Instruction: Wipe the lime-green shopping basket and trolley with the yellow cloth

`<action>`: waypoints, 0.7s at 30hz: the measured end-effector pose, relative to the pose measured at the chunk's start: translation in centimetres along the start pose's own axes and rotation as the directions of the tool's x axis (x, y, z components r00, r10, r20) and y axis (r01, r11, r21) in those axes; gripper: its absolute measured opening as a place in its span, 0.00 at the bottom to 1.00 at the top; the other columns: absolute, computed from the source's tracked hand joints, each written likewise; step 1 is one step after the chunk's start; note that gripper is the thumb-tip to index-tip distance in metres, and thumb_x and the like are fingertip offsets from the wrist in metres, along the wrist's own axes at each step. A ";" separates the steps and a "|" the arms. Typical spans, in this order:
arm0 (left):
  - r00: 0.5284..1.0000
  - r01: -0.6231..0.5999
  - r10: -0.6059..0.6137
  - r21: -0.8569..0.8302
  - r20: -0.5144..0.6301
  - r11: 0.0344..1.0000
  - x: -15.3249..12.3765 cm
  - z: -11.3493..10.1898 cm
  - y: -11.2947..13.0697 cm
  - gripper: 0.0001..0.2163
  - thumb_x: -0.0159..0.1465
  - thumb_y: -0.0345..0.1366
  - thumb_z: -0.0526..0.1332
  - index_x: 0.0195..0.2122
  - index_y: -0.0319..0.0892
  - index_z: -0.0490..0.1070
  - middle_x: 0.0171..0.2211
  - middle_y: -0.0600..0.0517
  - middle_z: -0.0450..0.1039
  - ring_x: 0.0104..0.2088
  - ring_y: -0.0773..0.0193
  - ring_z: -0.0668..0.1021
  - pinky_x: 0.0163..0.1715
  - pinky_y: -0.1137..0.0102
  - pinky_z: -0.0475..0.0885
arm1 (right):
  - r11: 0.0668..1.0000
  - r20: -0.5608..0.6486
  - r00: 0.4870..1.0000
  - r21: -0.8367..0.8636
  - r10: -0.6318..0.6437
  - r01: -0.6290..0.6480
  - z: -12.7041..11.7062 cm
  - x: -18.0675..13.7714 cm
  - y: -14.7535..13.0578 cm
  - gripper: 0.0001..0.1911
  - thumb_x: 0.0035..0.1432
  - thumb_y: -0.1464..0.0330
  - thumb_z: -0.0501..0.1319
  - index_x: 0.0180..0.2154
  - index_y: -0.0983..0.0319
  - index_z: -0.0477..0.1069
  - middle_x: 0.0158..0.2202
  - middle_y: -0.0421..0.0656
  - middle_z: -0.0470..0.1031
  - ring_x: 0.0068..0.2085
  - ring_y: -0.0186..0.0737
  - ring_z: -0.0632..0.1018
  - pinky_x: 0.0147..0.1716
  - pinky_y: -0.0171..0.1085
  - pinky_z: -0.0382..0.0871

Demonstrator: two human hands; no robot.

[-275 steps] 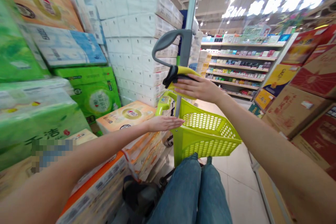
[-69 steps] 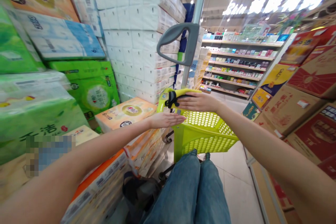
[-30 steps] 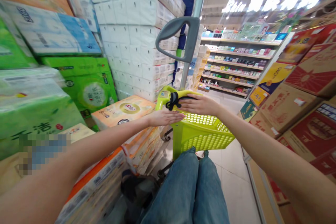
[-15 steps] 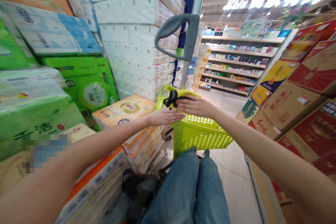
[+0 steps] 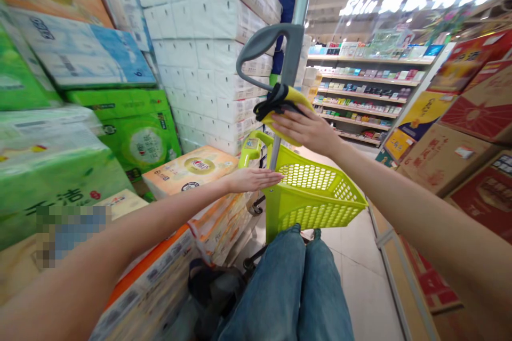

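Note:
A lime-green shopping basket point(image 5: 320, 200) stands in front of my knees, with a silver pole point(image 5: 276, 144) rising to a grey handle point(image 5: 262, 50). My right hand point(image 5: 306, 129) presses a yellow cloth point(image 5: 290, 100) with a black strap against the pole, just below the grey handle, fingers laid over the cloth. My left hand point(image 5: 252, 179) is flat with its fingers stretched out. Its fingertips reach the pole at the basket's near rim, and it holds nothing.
Stacked tissue and paper packs point(image 5: 132, 133) wall the left side, with white packs point(image 5: 212, 64) behind. Cardboard boxes point(image 5: 452, 144) line the right. Store shelves point(image 5: 360, 90) stand at the back. My jeans point(image 5: 288, 287) and a dark bag point(image 5: 212, 287) fill the tiled floor below.
My right hand has lifted the yellow cloth from the basket's top rim up the pole to just under the grey handle. My left hand has stayed in place.

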State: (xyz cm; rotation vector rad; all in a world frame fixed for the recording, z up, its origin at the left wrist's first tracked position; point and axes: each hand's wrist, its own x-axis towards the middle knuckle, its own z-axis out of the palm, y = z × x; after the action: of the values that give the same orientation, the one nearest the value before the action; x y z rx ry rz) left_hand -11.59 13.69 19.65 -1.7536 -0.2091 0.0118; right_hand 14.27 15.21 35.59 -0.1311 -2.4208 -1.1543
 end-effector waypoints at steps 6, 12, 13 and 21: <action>1.000 -0.007 0.007 0.137 -0.002 0.991 -0.3 0.8 0.6 0.33 0.59 0.23 0.50 0.66 0.46 0.57 0.69 0.59 0.53 0.68 0.75 0.54 0.67 0.78 0.54 | 0.951 0.015 0.958 0.124 -0.285 0.282 3.3 -3.8 -5.3 0.21 0.67 0.72 0.56 0.60 0.61 0.65 0.59 0.44 0.73 0.63 0.36 0.69 0.65 0.43 0.62; 0.998 0.022 -0.017 0.093 -0.056 0.995 -0.1 0.0 0.1 0.29 0.64 0.27 0.48 0.67 0.48 0.55 0.71 0.60 0.43 0.69 0.73 0.49 0.69 0.74 0.51 | 0.951 0.100 0.950 0.123 -0.297 0.284 -0.2 -1.0 0.1 0.26 0.68 0.73 0.52 0.65 0.54 0.56 0.63 0.37 0.67 0.66 0.34 0.65 0.68 0.43 0.57; 0.997 0.037 -0.036 0.015 -0.069 0.999 -0.1 -0.1 0.0 0.29 0.65 0.26 0.48 0.67 0.48 0.54 0.71 0.60 0.43 0.69 0.73 0.48 0.69 0.76 0.51 | 0.967 0.099 0.966 0.109 -0.240 0.230 -0.9 -0.2 1.3 0.29 0.68 0.74 0.52 0.67 0.52 0.52 0.65 0.36 0.65 0.66 0.34 0.64 0.69 0.43 0.55; 0.997 0.044 -0.014 -0.405 0.077 0.913 0.3 -1.0 -0.7 0.31 0.65 0.19 0.42 0.67 0.48 0.55 0.70 0.62 0.46 0.68 0.77 0.47 0.68 0.77 0.49 | 0.999 0.002 1.000 0.040 0.030 -0.030 0.4 -0.3 -0.7 0.33 0.68 0.75 0.50 0.69 0.51 0.44 0.67 0.38 0.61 0.68 0.39 0.61 0.69 0.51 0.54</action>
State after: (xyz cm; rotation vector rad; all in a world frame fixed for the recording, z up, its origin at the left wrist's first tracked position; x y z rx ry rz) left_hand -11.29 12.84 20.53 -2.1688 -0.3076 0.0107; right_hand 14.19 15.10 34.76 -0.1549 -2.4336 -1.0924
